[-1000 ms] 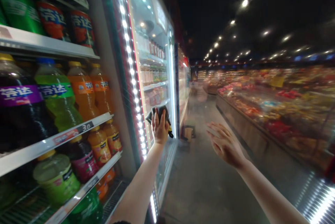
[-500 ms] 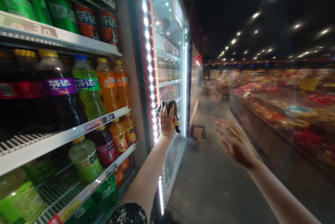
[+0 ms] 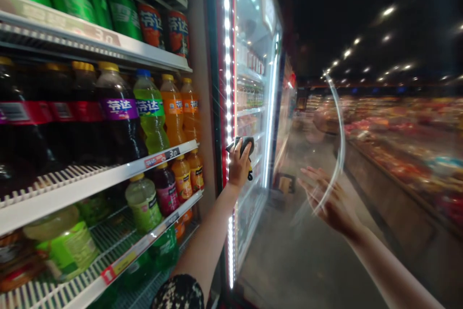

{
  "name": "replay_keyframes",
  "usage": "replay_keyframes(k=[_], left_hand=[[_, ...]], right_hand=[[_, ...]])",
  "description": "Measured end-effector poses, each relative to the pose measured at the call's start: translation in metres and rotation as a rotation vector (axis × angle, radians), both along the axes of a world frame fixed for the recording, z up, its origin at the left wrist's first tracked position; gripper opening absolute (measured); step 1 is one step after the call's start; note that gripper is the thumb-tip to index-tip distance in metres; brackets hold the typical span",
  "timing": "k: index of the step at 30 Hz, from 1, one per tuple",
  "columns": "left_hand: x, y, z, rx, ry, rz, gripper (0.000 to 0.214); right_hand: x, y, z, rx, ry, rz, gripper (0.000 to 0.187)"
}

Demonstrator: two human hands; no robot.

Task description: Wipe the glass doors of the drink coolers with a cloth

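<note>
My left hand [image 3: 239, 167] is stretched forward, its fingers closed over a dark grey cloth [image 3: 246, 145]. A small black-and-yellow piece [image 3: 250, 169] pokes out below the palm; its kind is unclear. Cloth and hand are beside the bright light strip [image 3: 227, 82] on the cooler's frame; whether they touch it I cannot tell. My right hand [image 3: 327, 198] reaches out to the right, fingers extended and somewhat blurred, with nothing visible in it. A thin curved white streak [image 3: 340, 130] crosses in front of it; I cannot tell what it is.
At left, cooler shelves [image 3: 159, 157] carry drink bottles [image 3: 117, 106] and cans [image 3: 125, 15]. A glass-fronted cooler [image 3: 249, 77] with more drinks stands ahead. An aisle floor [image 3: 289, 251] runs beside it, with a long display of goods [image 3: 408, 150] at right, blurred.
The view has swung left, so shelves and cooler appear farther right. My left hand still grips the cloth near the light strip. The curved white streak now shows over my right hand.
</note>
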State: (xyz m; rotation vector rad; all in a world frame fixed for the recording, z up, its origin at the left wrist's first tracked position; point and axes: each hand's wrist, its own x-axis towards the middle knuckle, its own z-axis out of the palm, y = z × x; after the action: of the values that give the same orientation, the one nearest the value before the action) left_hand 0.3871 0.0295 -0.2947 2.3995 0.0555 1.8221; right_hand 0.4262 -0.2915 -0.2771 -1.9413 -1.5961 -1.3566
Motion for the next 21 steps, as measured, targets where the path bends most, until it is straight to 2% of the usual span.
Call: replay_keyframes(k=[2,4,7,9,12,16,18,20,21], left_hand=[[-0.008,0.008,0.014,0.061,0.014,0.057,0.059],[-0.011,0.013,0.018,0.043,0.031,0.148,0.06],[-0.006,0.022,0.011,-0.024,0.098,0.264,0.063],[0.0,0.028,-0.001,-0.043,0.142,0.316,0.065],[0.003,0.03,-0.036,-0.077,0.188,0.385,0.066],[-0.017,0.021,-0.11,-0.079,0.272,0.392,0.057],[-0.029,0.017,-0.14,-0.073,0.296,0.38,0.051],[-0.035,0.016,-0.151,-0.064,0.305,0.367,0.049],[-0.035,0.018,-0.148,-0.058,0.303,0.356,0.05]], right_hand=[[0.0,0.002,-0.002,-0.005,-0.01,0.01,0.045],[0.0,0.003,-0.003,-0.009,-0.024,0.014,0.047],[0.002,0.003,-0.003,-0.006,-0.042,-0.018,0.046],[0.004,0.001,-0.003,0.003,-0.037,-0.072,0.044],[0.006,-0.003,-0.007,0.017,-0.007,-0.143,0.04],[0.008,-0.008,-0.014,-0.023,0.034,-0.166,0.037],[0.009,-0.011,-0.016,-0.038,0.044,-0.169,0.037],[0.011,-0.013,-0.017,-0.046,0.048,-0.167,0.04],[0.012,-0.014,-0.017,-0.05,0.05,-0.164,0.041]])
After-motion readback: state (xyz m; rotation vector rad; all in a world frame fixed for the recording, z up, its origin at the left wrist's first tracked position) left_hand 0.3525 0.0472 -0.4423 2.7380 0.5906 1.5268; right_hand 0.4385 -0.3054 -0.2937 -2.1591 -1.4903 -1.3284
